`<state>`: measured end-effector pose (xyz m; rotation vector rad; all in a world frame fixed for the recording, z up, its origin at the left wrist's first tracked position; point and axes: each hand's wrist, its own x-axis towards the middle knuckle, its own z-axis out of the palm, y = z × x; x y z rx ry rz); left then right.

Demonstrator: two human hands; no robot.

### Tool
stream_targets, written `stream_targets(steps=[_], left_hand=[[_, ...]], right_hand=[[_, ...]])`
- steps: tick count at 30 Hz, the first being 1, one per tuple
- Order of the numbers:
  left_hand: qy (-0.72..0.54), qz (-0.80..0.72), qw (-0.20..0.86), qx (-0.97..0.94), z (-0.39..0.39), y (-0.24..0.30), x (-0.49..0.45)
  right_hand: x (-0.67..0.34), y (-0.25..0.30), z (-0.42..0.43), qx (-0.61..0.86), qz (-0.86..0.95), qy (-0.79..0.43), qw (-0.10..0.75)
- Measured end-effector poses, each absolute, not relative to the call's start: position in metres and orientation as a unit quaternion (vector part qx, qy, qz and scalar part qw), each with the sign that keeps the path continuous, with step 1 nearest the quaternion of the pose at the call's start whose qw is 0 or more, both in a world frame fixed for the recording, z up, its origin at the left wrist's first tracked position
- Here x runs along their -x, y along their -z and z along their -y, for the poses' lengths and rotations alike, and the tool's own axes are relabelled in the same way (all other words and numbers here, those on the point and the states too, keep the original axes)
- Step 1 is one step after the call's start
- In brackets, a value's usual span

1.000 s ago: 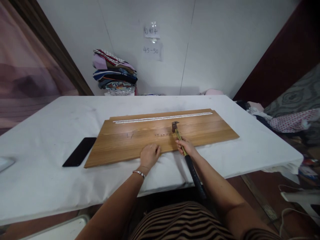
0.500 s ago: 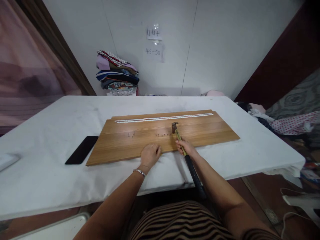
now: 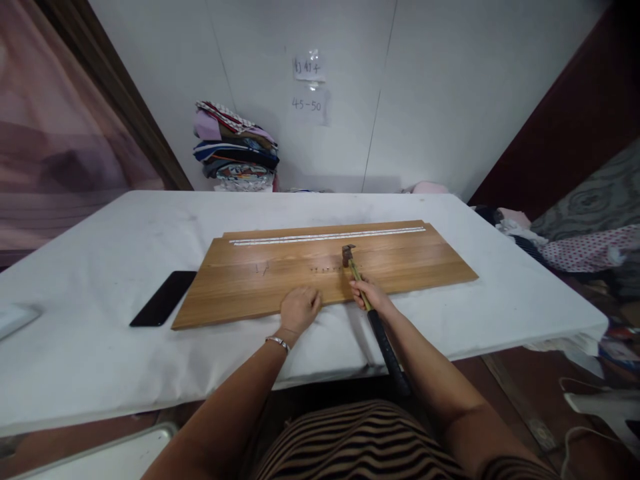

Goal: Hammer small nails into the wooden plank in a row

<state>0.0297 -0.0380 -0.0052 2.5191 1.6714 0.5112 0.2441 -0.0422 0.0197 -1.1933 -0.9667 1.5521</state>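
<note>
A long wooden board lies on the white table. My right hand is closed round the handle of a hammer, high up near the head, whose rusty head rests on the board at the right end of a short row of small nails. My left hand lies on the board's near edge with the fingers curled loosely, holding nothing that I can see. Two thin metallic strips run along the board's far edge.
A black phone lies left of the board. A pile of folded fabrics stands against the back wall, with paper notes taped above. Patterned cloth lies off the right side. A pale object sits at the left edge.
Almost nothing has moved. The view has shifted slightly; both hands and the hammer stay where they were on the board.
</note>
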Motion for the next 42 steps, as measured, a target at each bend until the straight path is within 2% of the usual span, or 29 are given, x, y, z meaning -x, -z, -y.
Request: stream_targets(steps=[42], left_hand=[[-0.183, -0.543, 0.072, -0.817, 0.0369, 0.0041, -0.0296]], right_hand=[[-0.2466, -0.0178, 0.0387, 0.491, 0.385, -0.637, 0.453]])
